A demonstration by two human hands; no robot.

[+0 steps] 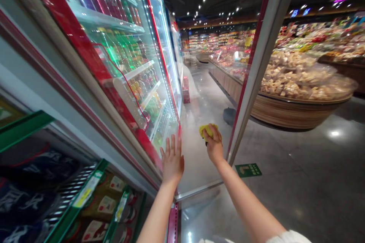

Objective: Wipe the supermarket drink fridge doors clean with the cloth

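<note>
A glass door [196,159] with a red and silver frame stands swung open in front of me. My right hand [213,144] grips a yellow cloth or sponge [204,131] against the lower part of the glass. Near the door's hinge side my left hand [172,161] is spread, palm toward the glass, and holds nothing. Beyond the left hand, lit cooler shelves [139,70] with bottles show through the glass.
Shelves with green edges [88,190] and packaged goods are at the lower left. A rounded wooden display [288,112] heaped with bagged food is on the right. A green floor sticker [248,170] lies beside the door. A dark round object [229,116] sits behind the glass.
</note>
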